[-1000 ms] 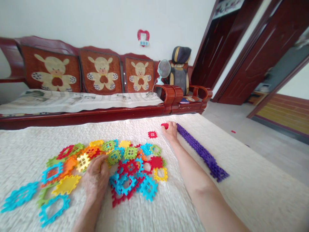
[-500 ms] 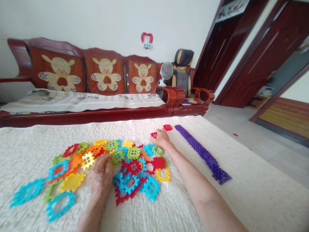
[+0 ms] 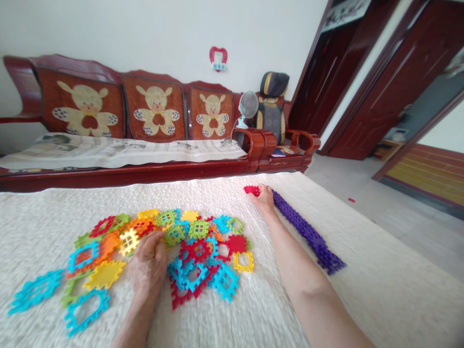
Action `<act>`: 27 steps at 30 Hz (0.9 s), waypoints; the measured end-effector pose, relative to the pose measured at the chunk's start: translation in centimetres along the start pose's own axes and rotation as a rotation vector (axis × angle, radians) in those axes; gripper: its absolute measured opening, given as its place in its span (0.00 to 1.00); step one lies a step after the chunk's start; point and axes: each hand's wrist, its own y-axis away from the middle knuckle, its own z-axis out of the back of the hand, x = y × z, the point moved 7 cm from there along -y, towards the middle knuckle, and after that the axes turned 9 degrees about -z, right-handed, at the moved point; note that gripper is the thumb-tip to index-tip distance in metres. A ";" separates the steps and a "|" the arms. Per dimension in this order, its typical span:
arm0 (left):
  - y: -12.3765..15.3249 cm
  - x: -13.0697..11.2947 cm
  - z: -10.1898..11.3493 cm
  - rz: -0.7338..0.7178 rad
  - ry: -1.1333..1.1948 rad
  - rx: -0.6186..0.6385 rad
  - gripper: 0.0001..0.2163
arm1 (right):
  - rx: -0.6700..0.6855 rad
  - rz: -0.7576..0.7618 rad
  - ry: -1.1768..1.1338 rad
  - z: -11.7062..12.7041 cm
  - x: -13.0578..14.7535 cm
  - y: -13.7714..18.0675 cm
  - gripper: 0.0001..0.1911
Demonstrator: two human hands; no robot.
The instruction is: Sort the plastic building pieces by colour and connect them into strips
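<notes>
At the far side of the table, my right hand (image 3: 264, 199) has its fingers closed at a red notched building tile (image 3: 251, 190), beside the top end of a long strip of purple tiles (image 3: 300, 222). The fingers partly hide the red tile. My left hand (image 3: 149, 261) rests with curled fingers at the near edge of a spread pile of coloured notched tiles; whatever lies under its fingertips is hidden. Close to it are a cream window tile (image 3: 128, 242), a green window tile (image 3: 174, 235) and a yellow tile (image 3: 105, 275).
Blue tiles (image 3: 36, 291) lie at the left of the pile. A white textured cloth (image 3: 380, 290) covers the table. Behind it stand a wooden sofa (image 3: 163, 169) with bear cushions, a small fan (image 3: 248, 105) and a chair (image 3: 272, 118).
My right hand has moved right and away from me with the red window tile, reaching the other red tile by the purple strip. My left hand has stayed at the pile.
</notes>
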 end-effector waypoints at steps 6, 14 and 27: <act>0.0 0.1 -0.1 0.013 -0.002 0.022 0.11 | 0.040 0.038 0.047 -0.7 0.6 0.2 0.30; -0.1 -0.1 0.1 0.043 0.000 0.022 0.11 | 0.033 0.028 0.067 -0.6 0.6 0.2 0.28; 0.0 0.2 0.0 -0.021 -0.016 -0.022 0.10 | 0.073 -0.041 0.173 -1.0 1.0 0.3 0.30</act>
